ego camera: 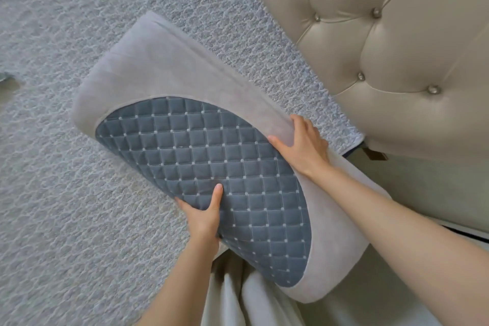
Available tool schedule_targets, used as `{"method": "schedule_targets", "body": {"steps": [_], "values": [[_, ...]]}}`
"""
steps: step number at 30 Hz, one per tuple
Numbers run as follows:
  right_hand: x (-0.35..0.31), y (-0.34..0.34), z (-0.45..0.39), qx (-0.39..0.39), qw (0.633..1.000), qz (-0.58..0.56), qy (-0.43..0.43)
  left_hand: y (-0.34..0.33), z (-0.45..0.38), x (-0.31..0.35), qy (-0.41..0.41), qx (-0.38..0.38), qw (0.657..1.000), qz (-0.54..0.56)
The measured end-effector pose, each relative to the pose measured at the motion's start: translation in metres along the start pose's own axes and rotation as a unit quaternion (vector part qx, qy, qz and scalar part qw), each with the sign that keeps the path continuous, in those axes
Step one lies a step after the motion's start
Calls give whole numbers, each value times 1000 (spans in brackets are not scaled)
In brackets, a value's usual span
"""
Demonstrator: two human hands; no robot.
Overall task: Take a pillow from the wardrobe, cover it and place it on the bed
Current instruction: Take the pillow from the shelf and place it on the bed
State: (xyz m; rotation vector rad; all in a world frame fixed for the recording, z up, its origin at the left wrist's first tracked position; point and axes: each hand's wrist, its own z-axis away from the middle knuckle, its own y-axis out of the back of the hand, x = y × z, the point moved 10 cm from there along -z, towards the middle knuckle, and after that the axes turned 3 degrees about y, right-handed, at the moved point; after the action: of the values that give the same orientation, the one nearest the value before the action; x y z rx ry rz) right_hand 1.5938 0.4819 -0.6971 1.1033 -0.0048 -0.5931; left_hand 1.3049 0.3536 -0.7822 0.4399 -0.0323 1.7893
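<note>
The pillow (201, 156) is long, with grey plush sides and a blue quilted face dotted white. It is held tilted above the bed (79, 193), which has a pale textured cover. My left hand (205, 213) grips its near long edge, thumb on the quilted face and fingers underneath. My right hand (304, 145) clasps the far grey edge, close to the headboard. No separate pillow cover can be told apart in this view.
A beige tufted headboard (397, 47) with metal buttons rises on the right. Pale fabric folds (238, 294) hang below the pillow at the bottom. A small dark object (5, 77) shows at the left edge.
</note>
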Motion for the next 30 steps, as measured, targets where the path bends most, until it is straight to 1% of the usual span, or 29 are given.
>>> {"method": "schedule_targets", "body": {"steps": [3,7,10,13,14,16,19,21,23,26,28,30], "values": [[-11,37,-22,58,998,-15,19,-21,5,43,-44,-20,998,28],[-28,94,-72,99,989,-99,41,-53,7,116,-91,-33,995,36],[-39,126,-113,120,982,-131,70,-74,-1,171,-126,-41,991,32],[-47,134,-147,105,981,-124,106,-88,-17,226,-167,-41,985,31],[-48,131,-156,89,983,-115,114,-92,-23,242,-182,-41,982,16],[-48,122,-170,53,986,-98,123,-104,-35,262,-202,-49,977,-48],[-50,90,-181,-31,992,-28,119,-118,-48,258,-187,-58,971,-137],[-48,74,-178,-50,993,23,109,-118,-53,249,-183,-56,969,-154],[-45,71,-172,-27,994,25,102,-117,-57,242,-177,-53,970,-157],[-27,71,-153,20,997,14,74,-115,-60,230,-145,-35,975,-166],[-11,67,-134,34,997,36,61,-117,-58,225,-144,-27,973,-176],[7,64,-117,33,997,55,38,-119,-54,220,-140,-28,975,-173]]}}
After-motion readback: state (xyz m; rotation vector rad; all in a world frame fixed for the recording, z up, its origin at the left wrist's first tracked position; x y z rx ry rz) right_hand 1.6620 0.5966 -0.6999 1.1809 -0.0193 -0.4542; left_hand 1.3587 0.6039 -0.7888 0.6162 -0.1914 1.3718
